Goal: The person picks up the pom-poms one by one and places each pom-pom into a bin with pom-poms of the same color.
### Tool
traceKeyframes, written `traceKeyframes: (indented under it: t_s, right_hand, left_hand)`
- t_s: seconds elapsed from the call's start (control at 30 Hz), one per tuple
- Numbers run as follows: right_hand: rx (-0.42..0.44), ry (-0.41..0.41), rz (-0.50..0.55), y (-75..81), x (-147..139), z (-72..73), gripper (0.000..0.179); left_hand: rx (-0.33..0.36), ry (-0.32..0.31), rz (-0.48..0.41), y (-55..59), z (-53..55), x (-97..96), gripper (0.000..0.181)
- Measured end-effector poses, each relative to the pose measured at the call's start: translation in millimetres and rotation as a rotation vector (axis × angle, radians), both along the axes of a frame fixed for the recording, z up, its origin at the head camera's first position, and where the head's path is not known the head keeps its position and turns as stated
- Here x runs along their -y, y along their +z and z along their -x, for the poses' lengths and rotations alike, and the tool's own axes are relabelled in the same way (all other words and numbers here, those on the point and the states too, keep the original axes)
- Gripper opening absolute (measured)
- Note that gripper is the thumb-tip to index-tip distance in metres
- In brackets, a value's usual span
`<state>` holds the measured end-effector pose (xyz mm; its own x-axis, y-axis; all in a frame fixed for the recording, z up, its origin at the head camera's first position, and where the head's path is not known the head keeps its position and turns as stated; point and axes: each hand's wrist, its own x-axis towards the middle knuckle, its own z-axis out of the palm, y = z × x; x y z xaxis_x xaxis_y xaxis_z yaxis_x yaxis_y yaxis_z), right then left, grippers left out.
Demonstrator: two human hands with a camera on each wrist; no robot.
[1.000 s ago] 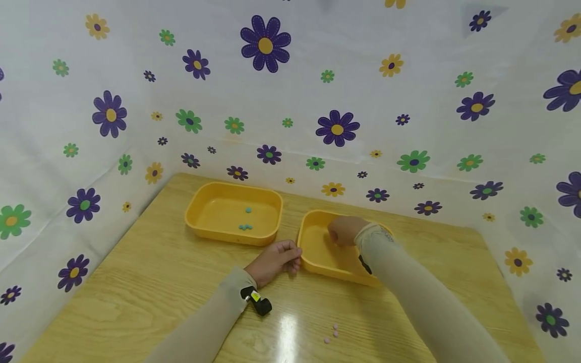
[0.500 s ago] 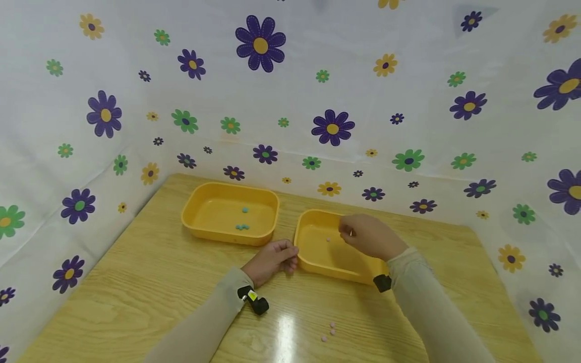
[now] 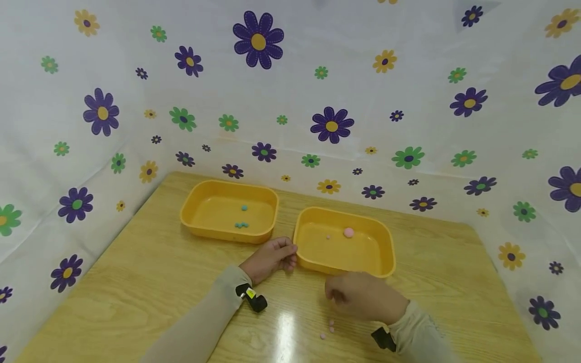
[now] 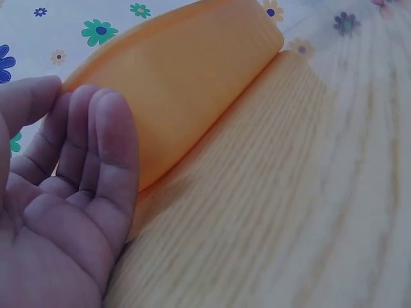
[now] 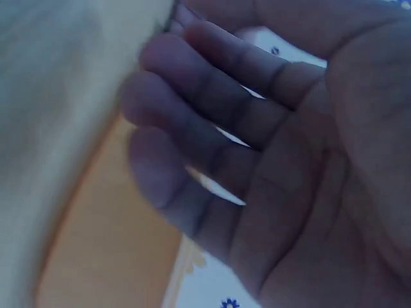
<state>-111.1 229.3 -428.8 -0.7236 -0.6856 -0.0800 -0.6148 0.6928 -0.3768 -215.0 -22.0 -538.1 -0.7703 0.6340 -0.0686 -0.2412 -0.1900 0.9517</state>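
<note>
My left hand (image 3: 268, 260) pinches the near left corner of the right yellow tray (image 3: 354, 257) between thumb and fingers; in the left wrist view the fingertips lie along the tray's wall (image 4: 186, 96). A larger pink ball (image 3: 348, 232) and a tiny pink bead (image 3: 328, 237) lie inside that tray. My right hand (image 3: 368, 297) hangs over the wood in front of it, fingers loosely curled with nothing seen between them. Just beyond its fingertips, toward me, are three small pink beads (image 3: 332, 329) on the table.
At the back left stands another yellow tray (image 3: 211, 209) with several teal beads (image 3: 244, 207) in it. A flowered white cloth (image 3: 290, 85) walls in the wooden table (image 3: 159, 277) at the back and sides.
My right hand has come out of the right tray and back toward me over the table, uncovering the pink ball and bead inside. The left hand keeps its hold on the tray.
</note>
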Motion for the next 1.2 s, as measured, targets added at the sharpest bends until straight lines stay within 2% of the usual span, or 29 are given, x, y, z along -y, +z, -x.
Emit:
traceKeyframes:
  t_s: [0.07,0.13,0.2,0.37,0.47,0.6,1.2]
  right_hand:
    - [0.107,-0.004,-0.061,-8.4,3,-7.4,0.019]
    - [0.171,-0.011,-0.108,-15.9,6,-13.8,0.028]
    - [0.198,-0.017,-0.14,-22.6,8,-17.8,0.031]
    - [0.142,0.012,-0.129,-33.9,9,-21.4,0.028]
    - [0.1,0.016,-0.106,-38.4,9,-19.3,0.025]
    - [0.092,0.001,-0.09,-42.1,8,-14.3,0.024]
    - [0.062,-0.026,0.013,-39.8,2,1.4,0.026]
  left_hand:
    - [0.004,0.005,0.002,0.5,-0.7,0.2,0.016]
    - [0.006,0.009,0.003,1.5,-1.4,0.1,0.016]
    - [0.004,0.012,-0.001,3.4,-1.9,-0.5,0.015]
    - [0.002,0.017,-0.011,4.0,-2.4,-0.7,0.015]
    - [0.0,0.018,-0.017,3.1,-1.8,-0.8,0.015]
    - [-0.005,0.016,-0.022,1.7,-1.9,-0.6,0.015]
    - [-0.011,0.02,-0.023,-1.4,-1.6,-1.2,0.016]
